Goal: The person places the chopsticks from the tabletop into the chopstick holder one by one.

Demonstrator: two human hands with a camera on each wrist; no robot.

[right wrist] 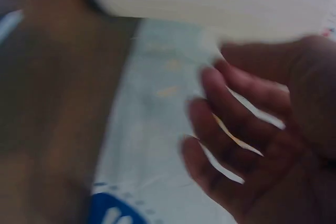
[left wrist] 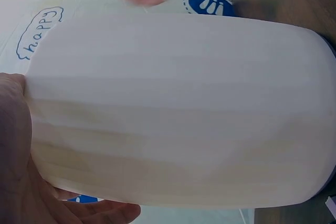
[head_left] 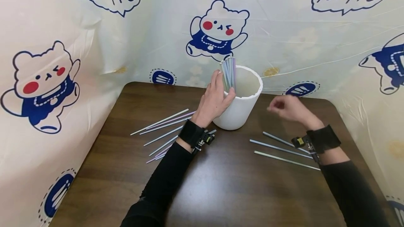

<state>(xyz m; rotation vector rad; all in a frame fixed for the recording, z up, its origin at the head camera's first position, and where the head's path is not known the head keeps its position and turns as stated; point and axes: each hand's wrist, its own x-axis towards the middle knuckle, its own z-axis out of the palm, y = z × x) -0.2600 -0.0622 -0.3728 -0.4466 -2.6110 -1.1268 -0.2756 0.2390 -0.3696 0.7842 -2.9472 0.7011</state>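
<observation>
A white bin (head_left: 235, 115) stands upright on the table. Several pastel straws (head_left: 229, 74) lean together inside it, against its left side, with their ends above the rim. My left hand (head_left: 214, 97) holds the bin by its upper left side, thumb at the front rim and fingers along the outside. In the left wrist view the bin's wall (left wrist: 178, 108) fills most of the picture. To the right of the bin my right hand (head_left: 291, 109) hovers above the table, fingers loosely bent. The right wrist view shows nothing between its fingers (right wrist: 236, 119), though it is blurred.
Several loose straws (head_left: 162, 136) lie fanned out to the left, partly under my left forearm. Three more straws (head_left: 281, 147) lie at the right, below my right wrist. A printed curtain (head_left: 164, 34) hangs behind the table (head_left: 221, 185).
</observation>
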